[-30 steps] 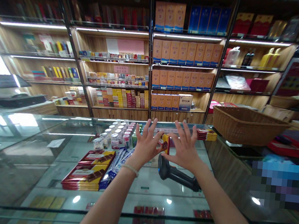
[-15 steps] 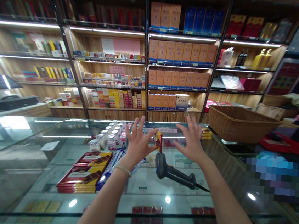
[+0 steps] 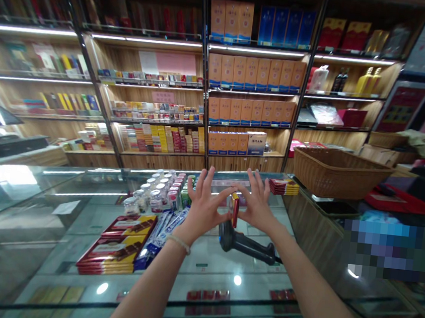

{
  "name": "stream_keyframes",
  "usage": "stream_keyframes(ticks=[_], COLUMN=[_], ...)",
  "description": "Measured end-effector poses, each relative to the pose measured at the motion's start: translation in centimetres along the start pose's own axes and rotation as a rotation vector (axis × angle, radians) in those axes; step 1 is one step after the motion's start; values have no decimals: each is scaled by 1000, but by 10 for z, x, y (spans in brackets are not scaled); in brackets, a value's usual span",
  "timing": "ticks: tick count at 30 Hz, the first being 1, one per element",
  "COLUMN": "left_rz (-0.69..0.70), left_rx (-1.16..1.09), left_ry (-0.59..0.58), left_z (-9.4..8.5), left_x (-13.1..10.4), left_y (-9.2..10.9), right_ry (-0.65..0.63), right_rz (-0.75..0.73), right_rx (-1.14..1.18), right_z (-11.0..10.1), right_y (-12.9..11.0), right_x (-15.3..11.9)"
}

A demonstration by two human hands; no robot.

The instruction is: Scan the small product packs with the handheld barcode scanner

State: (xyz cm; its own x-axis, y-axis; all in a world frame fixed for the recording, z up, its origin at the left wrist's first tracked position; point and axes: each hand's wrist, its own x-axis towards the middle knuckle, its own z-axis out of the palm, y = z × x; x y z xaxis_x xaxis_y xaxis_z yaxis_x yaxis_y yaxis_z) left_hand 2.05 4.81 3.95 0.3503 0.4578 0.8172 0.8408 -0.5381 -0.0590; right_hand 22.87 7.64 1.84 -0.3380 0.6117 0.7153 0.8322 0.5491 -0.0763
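My left hand [image 3: 205, 204] pinches a small red and yellow packet [image 3: 235, 209] between thumb and forefinger, its other fingers raised. From the right, the thumb and forefinger of my right hand [image 3: 256, 201] meet the same packet, which stands on edge. Just below lies a black handheld scanner [image 3: 251, 246] on the glass counter [image 3: 219, 276]. Left of my left hand are blue-and-white packets [image 3: 161, 234], stacked red and yellow chocolate bars [image 3: 116, 245] and several small jars [image 3: 157, 199].
A wicker basket [image 3: 340, 172] stands at the right, near a second stack of chocolate bars [image 3: 283, 186]. Behind the counter, shelves hold orange boxes [image 3: 259, 75] and blue boxes [image 3: 286, 27]. Papers and other goods lie at the right.
My right hand has moved left and its fingers have closed in on the packet. My left hand has shifted slightly right with the packet. The second chocolate stack shows more fully.
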Motion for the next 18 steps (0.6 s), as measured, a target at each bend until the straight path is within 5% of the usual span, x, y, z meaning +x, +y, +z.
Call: stream_keyframes(ticks=[18], left_rz=[-192], left_rx=[-6], left_ry=[-121], left_z=[0], left_x=[-4], left_y=[-22], right_ry=[138], right_rz=[-36], right_rx=[-110], right_z=[-12], right_y=[6], right_x=[-1])
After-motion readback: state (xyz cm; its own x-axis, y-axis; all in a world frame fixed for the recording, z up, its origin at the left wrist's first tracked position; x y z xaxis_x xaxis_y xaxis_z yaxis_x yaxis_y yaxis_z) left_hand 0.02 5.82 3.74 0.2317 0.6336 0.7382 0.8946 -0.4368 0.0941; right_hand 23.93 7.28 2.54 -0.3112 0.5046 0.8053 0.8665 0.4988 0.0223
